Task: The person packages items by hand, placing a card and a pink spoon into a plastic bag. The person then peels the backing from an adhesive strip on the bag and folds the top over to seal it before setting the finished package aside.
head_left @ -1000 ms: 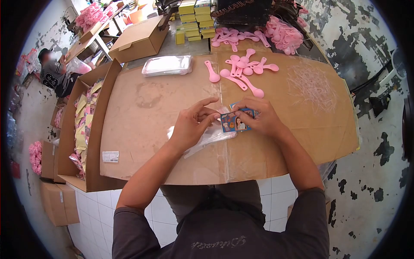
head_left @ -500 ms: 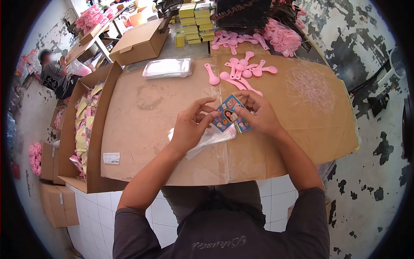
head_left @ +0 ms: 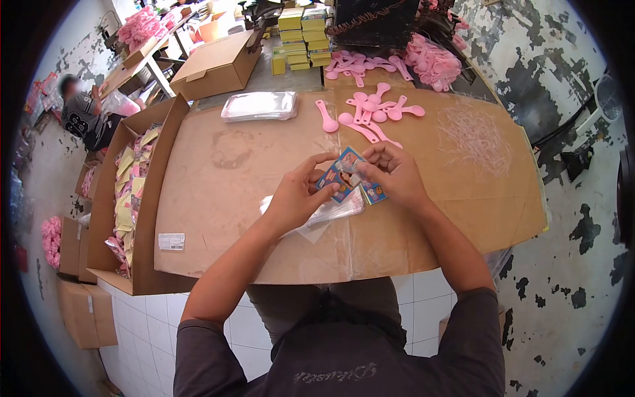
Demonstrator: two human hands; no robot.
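My left hand [head_left: 297, 192] is closed on a blue printed card [head_left: 338, 177], with the thumb across its lower part. My right hand [head_left: 395, 173] has its thumb and fingers drawn together at the card's right edge. A pale, shiny patch lies over the card beside the right thumb; what those fingertips pinch cannot be made out. Just under the right hand, more blue cards [head_left: 375, 193] rest on a pile of clear plastic bags [head_left: 337, 208]. The left wrist partly covers these bags.
Pink scoops [head_left: 374, 109] lie beyond my hands, near a stack of clear bags [head_left: 259, 106]. A carton [head_left: 149, 198] of packed pieces stands at left. Clear plastic strands [head_left: 475, 139] lie at right. Card stacks [head_left: 291, 33] stand behind. A person [head_left: 86, 112] sits far left.
The card has shifted slightly left, and my left thumb has moved onto its front. My right thumb has slid from the card's face toward its right edge.
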